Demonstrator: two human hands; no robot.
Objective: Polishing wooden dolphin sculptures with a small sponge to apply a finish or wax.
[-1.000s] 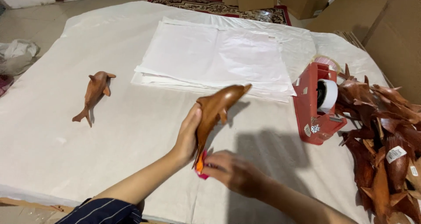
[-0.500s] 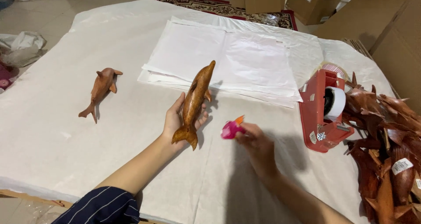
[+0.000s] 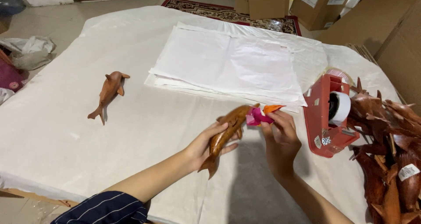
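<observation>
The scene is being viewed by one head-worn camera, looking steeply down and forward from close above the white-covered table [image 3: 87,162]. The near table edge is being cropped below, while cardboard boxes [image 3: 272,0] beyond the table's far edge are being caught.

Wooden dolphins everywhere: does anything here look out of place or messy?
One wooden dolphin lies alone at the sheet's far left, apart from the heaped pile of carvings on the right. Crumpled paper lies on the floor. Nothing looks broken or spilled.
</observation>
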